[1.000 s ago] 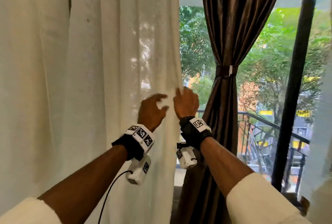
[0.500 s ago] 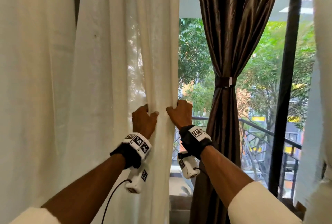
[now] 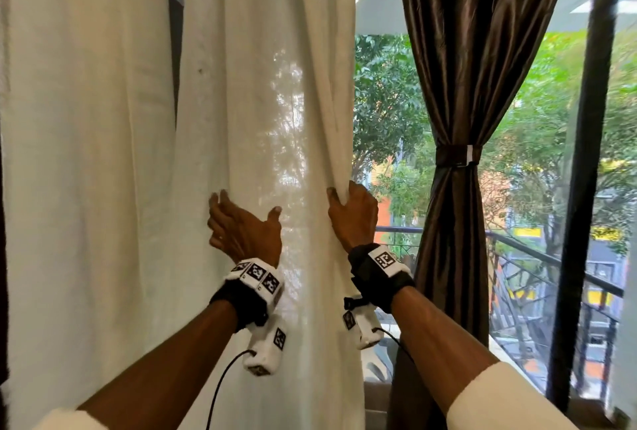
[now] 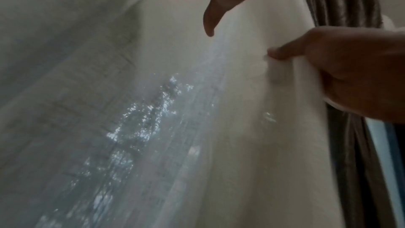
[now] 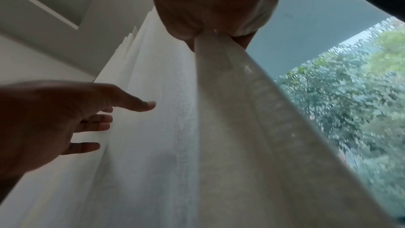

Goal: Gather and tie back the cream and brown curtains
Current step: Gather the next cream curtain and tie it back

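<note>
Gathering the cream curtain; brown one already tied.

Head view: our right hand point(image 3: 353, 214) grips the cream curtain point(image 3: 269, 102) at its right edge, fingers curled round the hem; our left hand point(image 3: 241, 228) at 9 o'clock of it lies spread against the cloth, holding nothing. Brown curtain point(image 3: 462, 68) at 3 o'clock, cinched by a tieback point(image 3: 456, 155). Left wrist view: thumb straight, loose; right hand point(image 4: 350, 69) pinches a fold. Right wrist view: cream hem runs out of our closed fist, left hand point(image 5: 54, 119) splayed, empty. We judge the gather is only started; next we need the left hand to sweep the loose width toward the right and bunch it, then a tie, which we don't see.
</note>
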The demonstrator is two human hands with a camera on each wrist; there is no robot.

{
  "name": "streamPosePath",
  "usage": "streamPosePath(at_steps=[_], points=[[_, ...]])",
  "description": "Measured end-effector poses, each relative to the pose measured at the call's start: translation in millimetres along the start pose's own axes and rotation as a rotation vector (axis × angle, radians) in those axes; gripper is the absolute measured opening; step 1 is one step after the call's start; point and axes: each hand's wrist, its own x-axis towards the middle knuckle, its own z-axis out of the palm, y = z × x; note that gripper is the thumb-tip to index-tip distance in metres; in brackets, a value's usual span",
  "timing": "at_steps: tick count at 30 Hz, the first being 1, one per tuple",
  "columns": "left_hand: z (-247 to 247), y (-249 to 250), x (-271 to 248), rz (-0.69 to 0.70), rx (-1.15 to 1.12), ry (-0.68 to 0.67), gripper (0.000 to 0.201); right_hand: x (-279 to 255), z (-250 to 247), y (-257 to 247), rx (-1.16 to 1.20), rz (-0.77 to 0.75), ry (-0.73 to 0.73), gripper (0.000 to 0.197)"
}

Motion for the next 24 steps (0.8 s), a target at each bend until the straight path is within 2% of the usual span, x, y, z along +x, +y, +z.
streamPosePath(at_steps=[2, 4, 5, 7, 9, 11, 12, 15, 16, 18, 19, 20, 22, 24], points=[[8, -6, 18, -0.128, -0.06, -0.187, 0.089, 1, 4, -1, -0.019, -0.026, -0.016, 0.026], [17, -9, 32, -0.131, -0.14, -0.368, 0.076, 3, 8, 0, -0.002, -0.006, -0.034, 0.02], [22, -11, 36, -0.072, -0.153, -0.406, 0.071, 3, 11, 1, -0.003, 0.005, -0.035, 0.022], [31, -9, 35, 0.134, -0.119, -0.429, 0.059, 3, 18, -3, 0.038, 0.039, -0.043, 0.029], [40, -2, 26, 0.365, -0.11, -0.483, 0.038, 2, 28, -15, 0.166, 0.136, -0.115, 0.058], [45, 5, 18, 0.491, -0.116, -0.556, 0.017, 5, 36, -24, 0.16, 0.207, -0.157, 0.083], [48, 5, 18, 0.55, -0.115, -0.59, 0.015, 8, 38, -25, 0.099, 0.205, -0.147, 0.084], [44, -5, 26, 0.667, -0.188, -0.687, 0.035, 22, 40, -20, -0.057, 0.206, -0.071, 0.056], [39, -10, 29, 0.685, -0.225, -0.624, 0.044, 25, 40, -18, -0.082, 0.219, -0.049, 0.049], [27, -17, 37, 0.647, -0.16, -0.252, 0.062, 26, 42, -15, -0.073, 0.236, -0.021, 0.039], [20, -18, 42, 0.549, -0.108, -0.061, 0.071, 23, 43, -14, -0.05, 0.236, -0.008, 0.037], [15, -18, 48, 0.421, -0.08, 0.071, 0.081, 21, 45, -13, -0.03, 0.234, 0.005, 0.036], [14, -22, 64, 0.2, -0.047, 0.144, 0.1, 17, 51, -14, -0.002, 0.224, 0.013, 0.034], [21, -27, 75, 0.043, -0.068, 0.067, 0.112, 15, 57, -15, 0.038, 0.21, -0.01, 0.032]])
